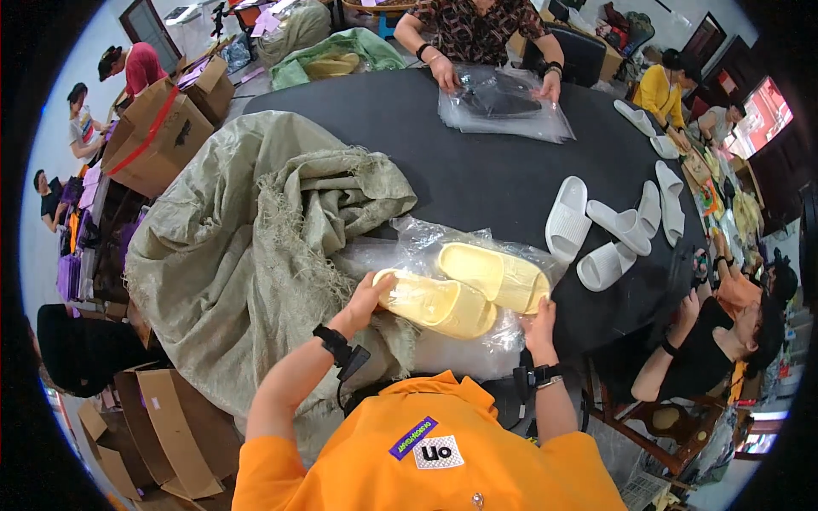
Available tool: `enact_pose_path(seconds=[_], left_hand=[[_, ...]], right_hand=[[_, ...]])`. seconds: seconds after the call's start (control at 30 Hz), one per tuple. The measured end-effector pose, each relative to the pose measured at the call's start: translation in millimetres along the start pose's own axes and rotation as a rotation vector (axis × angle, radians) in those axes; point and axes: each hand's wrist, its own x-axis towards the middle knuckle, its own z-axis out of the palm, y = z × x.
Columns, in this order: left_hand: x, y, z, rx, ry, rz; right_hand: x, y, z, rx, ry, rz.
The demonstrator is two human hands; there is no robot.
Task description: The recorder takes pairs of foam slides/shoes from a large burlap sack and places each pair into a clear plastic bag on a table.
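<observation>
Two pale yellow slippers lie side by side in front of me, over clear plastic bags (511,341). My left hand (366,302) is closed on the left end of the nearer slipper (436,307). At the right end of the farther slipper (494,274), my right hand (540,325) grips its edge together with some clear plastic. Shiny film surrounds the farther slipper; whether the nearer one is also inside a bag, I cannot tell. A dark band with a small device sits on each of my wrists.
A large grey-green woven sack (247,255) covers the left of the black table (400,111). Several white slippers (569,223) lie to the right. Across the table a person's hands (447,75) handle a stack of clear bags (503,115). Cardboard boxes (162,136) stand at the left.
</observation>
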Motion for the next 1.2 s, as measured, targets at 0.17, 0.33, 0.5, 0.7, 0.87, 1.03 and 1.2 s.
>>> enact_pose_path(seconds=[0.17,0.33,0.5,0.7,0.87,1.03,1.2], left_hand=[[7.6,-33.1,-22.4,0.422,0.103,0.209],[-21.8,12.3,-16.5,0.117,-0.16,-0.056],[-27.3,10.3,-28.5,0.153,-0.138,-0.071],[-36.5,-3.4,-16.8,0.729,-0.266,-0.141],[-40.4,8.7,-16.8,1.666,-0.173,0.743],[-13.1,7.3,18.7,1.518,-0.355,1.093],[4.1,-19.8,60.9,1.363,-0.38,1.051]], right_hand=[[-5.4,14.7,-18.3,-0.205,-0.025,0.036],[-11.8,-12.9,-3.9,-0.201,-0.046,-0.031],[-17.2,7.3,13.4,-0.094,-0.229,0.055],[-15.9,60.3,9.2,-0.202,-0.212,0.279],[-31.8,23.4,7.2,-0.425,-0.288,0.325],[-38.6,46.2,-5.1,-0.567,-0.319,0.14],[-51.3,25.2,4.0,-0.418,-0.338,0.324]])
